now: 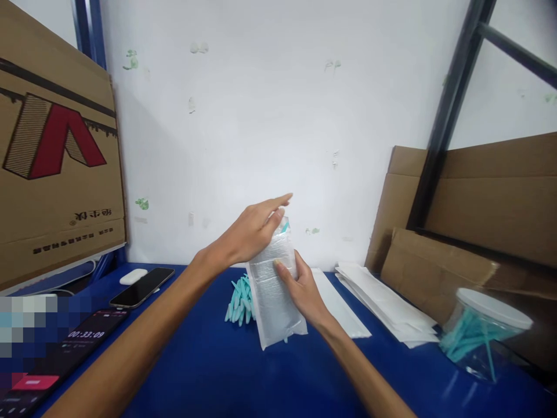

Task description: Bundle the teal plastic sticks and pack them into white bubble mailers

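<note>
Looks like a workshop or storeroom, to judge by the blue bench, metal posts, a big printed box, brown cardboard at the right, a padded mailer, a jar of teal sticks and a patchy white wall.

Turquoise pile partly behind pouch

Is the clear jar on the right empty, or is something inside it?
Not empty: teal sticks show inside the clear jar, below its white lid.
</note>
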Available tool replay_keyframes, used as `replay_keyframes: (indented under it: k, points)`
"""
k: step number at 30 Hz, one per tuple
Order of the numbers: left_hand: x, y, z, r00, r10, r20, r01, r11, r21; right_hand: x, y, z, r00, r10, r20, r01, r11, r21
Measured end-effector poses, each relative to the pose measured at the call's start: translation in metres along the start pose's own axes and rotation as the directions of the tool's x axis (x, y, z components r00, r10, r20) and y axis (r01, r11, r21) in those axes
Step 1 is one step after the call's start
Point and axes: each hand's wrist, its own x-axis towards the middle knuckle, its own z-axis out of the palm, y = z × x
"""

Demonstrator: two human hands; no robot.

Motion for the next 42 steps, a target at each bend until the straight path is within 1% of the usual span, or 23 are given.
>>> replay_keyframes:
  k: [3,5,6,8,10,11,12,13,15,17,18,19,21,23,25,27,30,32,33,35,38,40,42]
  points:
    - [0.000,0.004,0.000,0.996,0.043,0.081,-0.054,0.988,0.143,0.000,-0.001,-0.001,1.000,-0.010,-0.018,0.010,1.000,-0.014]
    - [-0.003,0.005,-0.002,0.997,0.035,0.062,-0.044,0.987,0.155,0.001,-0.001,-0.002,1.000,0.000,-0.024,0.000,1.000,0.000]
    - [-0.005,0.004,-0.003,0.999,0.037,0.008,-0.038,0.988,0.148,0.001,-0.002,-0.002,0.999,0.007,-0.031,-0.006,1.000,0.013]
    - [-0.012,0.000,-0.002,0.988,0.025,-0.151,-0.009,0.994,0.105,0.001,-0.002,-0.002,0.998,0.016,-0.058,-0.013,0.999,0.042]
    - [-0.023,-0.007,0.006,0.961,-0.059,-0.271,0.054,0.998,-0.024,0.001,-0.002,-0.002,0.994,0.005,-0.107,0.002,0.998,0.061]
    - [-0.030,-0.011,0.012,0.950,-0.128,-0.283,0.094,0.987,-0.130,0.000,-0.002,0.000,0.991,-0.008,-0.132,0.017,0.998,0.061]
    - [-0.038,-0.016,0.020,0.947,-0.208,-0.243,0.143,0.955,-0.261,-0.001,-0.001,0.001,0.989,-0.022,-0.146,0.030,0.998,0.052]
    - [-0.046,-0.021,0.030,0.951,-0.261,-0.165,0.180,0.903,-0.390,-0.002,0.000,0.003,0.989,-0.034,-0.146,0.039,0.999,0.034]
    - [-0.063,-0.029,0.048,0.954,-0.298,-0.007,0.241,0.786,-0.570,-0.004,0.002,0.007,0.993,-0.047,-0.112,0.046,0.999,-0.017]
    - [-0.076,-0.036,0.063,0.931,-0.364,-0.008,0.266,0.696,-0.667,-0.006,0.001,0.010,0.992,-0.070,-0.108,0.063,0.996,-0.064]
    - [-0.081,-0.039,0.067,0.932,-0.363,-0.011,0.253,0.669,-0.699,-0.007,0.000,0.011,0.988,-0.084,-0.133,0.075,0.994,-0.073]
    - [-0.085,-0.042,0.070,0.934,-0.358,-0.002,0.247,0.649,-0.720,-0.008,-0.002,0.012,0.981,-0.097,-0.168,0.085,0.994,-0.073]
    - [-0.089,-0.045,0.072,0.943,-0.325,0.069,0.269,0.626,-0.732,-0.010,-0.005,0.013,0.972,-0.087,-0.216,0.079,0.996,-0.048]
    - [-0.092,-0.048,0.070,0.940,-0.308,0.145,0.315,0.625,-0.714,-0.011,-0.007,0.013,0.979,-0.040,-0.200,0.041,0.999,0.000]
    - [-0.094,-0.049,0.067,0.935,-0.316,0.162,0.336,0.640,-0.691,-0.011,-0.007,0.011,0.986,-0.022,-0.166,0.025,1.000,0.017]
    - [-0.096,-0.050,0.064,0.932,-0.327,0.158,0.343,0.648,-0.680,-0.010,-0.006,0.008,0.986,-0.057,-0.160,0.057,0.998,-0.002]
    - [-0.098,-0.050,0.060,0.914,-0.322,0.246,0.401,0.639,-0.657,-0.007,-0.001,0.001,0.976,-0.104,-0.193,0.098,0.994,-0.043]
    - [-0.099,-0.049,0.060,0.904,-0.317,0.287,0.428,0.667,-0.610,-0.005,0.004,-0.003,0.973,-0.096,-0.211,0.083,0.994,-0.066]
    - [-0.099,-0.048,0.060,0.905,-0.320,0.278,0.424,0.688,-0.588,-0.004,0.006,-0.005,0.973,-0.089,-0.214,0.074,0.994,-0.081]
    - [-0.098,-0.045,0.061,0.923,-0.324,0.207,0.382,0.721,-0.578,-0.003,0.010,-0.006,0.974,-0.089,-0.209,0.069,0.993,-0.100]
    - [-0.098,-0.040,0.063,0.944,-0.320,0.082,0.298,0.719,-0.628,-0.003,0.009,-0.005,0.974,-0.096,-0.204,0.078,0.992,-0.098]
    - [-0.098,-0.037,0.063,0.938,-0.347,-0.012,0.263,0.731,-0.630,-0.004,0.006,-0.004,0.971,-0.103,-0.217,0.081,0.991,-0.106]
    - [-0.099,-0.036,0.062,0.925,-0.363,-0.110,0.235,0.775,-0.587,-0.006,0.004,-0.004,0.967,-0.098,-0.233,0.068,0.989,-0.132]
